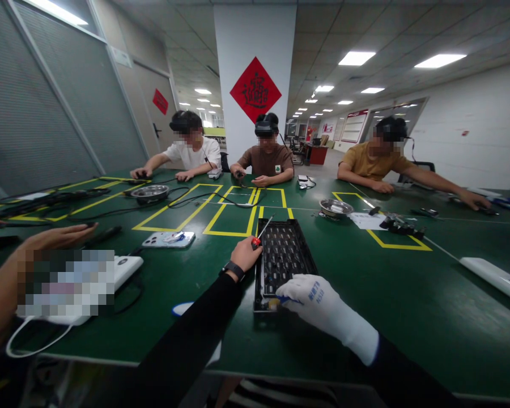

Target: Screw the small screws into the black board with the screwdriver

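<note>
A black rectangular tray (304, 249) lies on the green table, with rows of small metallic pieces inside it. My left hand (245, 255), bare with a dark watch at the wrist, is closed around a red-handled screwdriver (256, 242) at the tray's left edge. The screwdriver's thin shaft points up and away over the far left corner. In a white glove, my right hand (310, 297) rests on the tray's near right part, its fingers bent inward. Whatever lies under those fingertips is too small to make out. A yellowish piece (274, 304) sits at the tray's near end.
On the green table (221, 266) lie a phone (169, 239), a white power bank (127, 269), metal bowls (336, 208), black parts (402, 225) and a white device (495, 280). Three people sit across. Another person's hand (59, 235) reaches in at left.
</note>
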`<control>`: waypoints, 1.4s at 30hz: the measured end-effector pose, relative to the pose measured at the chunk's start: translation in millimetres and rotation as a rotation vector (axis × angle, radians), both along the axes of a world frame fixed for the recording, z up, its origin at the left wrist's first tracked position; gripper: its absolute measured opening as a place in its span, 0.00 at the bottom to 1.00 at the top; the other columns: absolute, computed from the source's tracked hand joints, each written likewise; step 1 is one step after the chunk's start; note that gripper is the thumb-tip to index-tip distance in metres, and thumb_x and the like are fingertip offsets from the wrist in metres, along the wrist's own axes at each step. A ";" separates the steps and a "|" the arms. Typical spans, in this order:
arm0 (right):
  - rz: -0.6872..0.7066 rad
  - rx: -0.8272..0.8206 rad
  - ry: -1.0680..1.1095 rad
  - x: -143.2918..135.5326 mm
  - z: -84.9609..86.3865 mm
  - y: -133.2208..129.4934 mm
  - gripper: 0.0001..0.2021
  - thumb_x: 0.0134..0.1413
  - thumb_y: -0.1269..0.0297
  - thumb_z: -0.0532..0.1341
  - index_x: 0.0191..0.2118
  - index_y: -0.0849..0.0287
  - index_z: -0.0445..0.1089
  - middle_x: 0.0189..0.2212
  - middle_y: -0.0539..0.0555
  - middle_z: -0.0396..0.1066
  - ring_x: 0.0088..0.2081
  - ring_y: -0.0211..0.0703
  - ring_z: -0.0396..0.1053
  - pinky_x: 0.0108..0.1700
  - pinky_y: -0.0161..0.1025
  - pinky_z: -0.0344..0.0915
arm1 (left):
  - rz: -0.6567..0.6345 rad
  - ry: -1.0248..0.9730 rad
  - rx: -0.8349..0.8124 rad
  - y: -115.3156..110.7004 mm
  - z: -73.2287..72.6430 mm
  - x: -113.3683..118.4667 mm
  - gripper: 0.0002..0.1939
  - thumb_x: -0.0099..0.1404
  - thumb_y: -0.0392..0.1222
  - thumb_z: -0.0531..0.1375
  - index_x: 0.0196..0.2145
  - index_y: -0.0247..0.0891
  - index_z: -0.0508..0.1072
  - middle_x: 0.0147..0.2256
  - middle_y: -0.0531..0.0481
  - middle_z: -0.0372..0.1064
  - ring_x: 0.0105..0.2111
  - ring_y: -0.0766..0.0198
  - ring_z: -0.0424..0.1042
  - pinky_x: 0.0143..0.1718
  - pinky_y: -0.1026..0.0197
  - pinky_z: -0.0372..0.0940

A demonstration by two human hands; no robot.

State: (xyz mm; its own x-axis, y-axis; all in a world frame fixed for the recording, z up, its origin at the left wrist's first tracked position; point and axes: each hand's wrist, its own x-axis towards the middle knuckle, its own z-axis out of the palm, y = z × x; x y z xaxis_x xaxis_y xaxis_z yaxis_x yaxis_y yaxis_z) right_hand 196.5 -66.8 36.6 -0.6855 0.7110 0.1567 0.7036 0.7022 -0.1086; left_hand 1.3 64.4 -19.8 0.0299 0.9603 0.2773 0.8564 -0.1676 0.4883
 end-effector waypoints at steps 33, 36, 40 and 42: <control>-0.082 -0.176 0.121 -1.3 1.5 4.9 0.10 0.52 0.62 0.54 0.38 0.54 0.69 0.34 0.50 0.70 0.37 0.37 0.66 0.41 0.34 0.58 | -0.006 -0.005 0.019 3.4 -3.7 -1.1 0.10 0.56 0.48 0.54 0.30 0.38 0.66 0.31 0.48 0.69 0.33 0.62 0.68 0.33 0.65 0.57; -0.060 -0.168 0.108 1.9 -2.0 3.6 0.10 0.52 0.62 0.55 0.40 0.53 0.69 0.35 0.50 0.70 0.37 0.38 0.66 0.42 0.34 0.59 | -0.004 -0.006 0.015 3.0 -3.1 -0.7 0.10 0.56 0.48 0.54 0.30 0.38 0.66 0.31 0.48 0.69 0.33 0.62 0.68 0.33 0.65 0.58; -0.032 -0.166 0.193 4.4 -4.2 2.9 0.10 0.52 0.63 0.54 0.39 0.54 0.69 0.35 0.50 0.70 0.37 0.37 0.66 0.43 0.34 0.58 | -0.018 0.003 0.028 3.5 -4.3 -1.3 0.11 0.56 0.48 0.54 0.31 0.38 0.66 0.31 0.48 0.69 0.33 0.62 0.68 0.32 0.65 0.57; -0.023 -0.186 0.223 4.0 -3.1 2.9 0.09 0.53 0.63 0.54 0.39 0.54 0.69 0.35 0.49 0.70 0.36 0.36 0.66 0.42 0.34 0.58 | -0.024 0.004 0.038 4.3 -5.8 -1.9 0.11 0.56 0.48 0.54 0.31 0.38 0.66 0.31 0.48 0.69 0.33 0.62 0.67 0.32 0.65 0.57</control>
State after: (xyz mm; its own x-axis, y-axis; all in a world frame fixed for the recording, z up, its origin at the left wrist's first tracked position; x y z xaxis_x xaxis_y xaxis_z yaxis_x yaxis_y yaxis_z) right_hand 200.4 -63.9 33.5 -0.6323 0.7565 0.1670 0.6631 0.6400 -0.3882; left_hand -0.6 68.8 -25.5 0.0537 0.9481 0.3133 0.8542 -0.2061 0.4774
